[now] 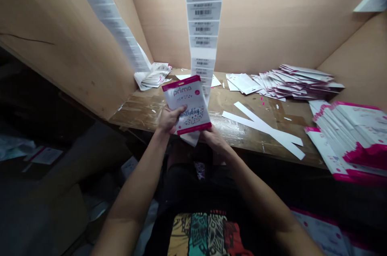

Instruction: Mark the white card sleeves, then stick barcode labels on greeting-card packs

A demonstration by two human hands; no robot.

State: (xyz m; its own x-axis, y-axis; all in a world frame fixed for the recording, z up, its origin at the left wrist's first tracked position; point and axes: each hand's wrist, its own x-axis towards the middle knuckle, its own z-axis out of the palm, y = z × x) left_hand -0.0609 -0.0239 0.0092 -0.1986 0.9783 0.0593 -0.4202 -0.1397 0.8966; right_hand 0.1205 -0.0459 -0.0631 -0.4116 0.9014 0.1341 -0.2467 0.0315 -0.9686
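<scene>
My left hand (169,119) grips a flat white packet (189,103) with magenta bands at top and bottom, its thumb pressed on the front. The packet reads "prima" and "birthday" and is tilted slightly. At its lower right corner is my right hand (214,138), with the fingers hidden behind the packet. A long strip of barcode labels (203,12) hangs down behind the packet. Below the packet's bottom edge shows a piece of white paper (191,138); whether it belongs to the strip, I cannot tell.
A second label strip (105,10) runs down at left to folded labels (155,75). White cards (296,82) lie piled at the back right, near crossed paper strips (266,127). More magenta-edged packets (356,135) stack at the right edge. Wooden panels (266,18) enclose the table (223,127).
</scene>
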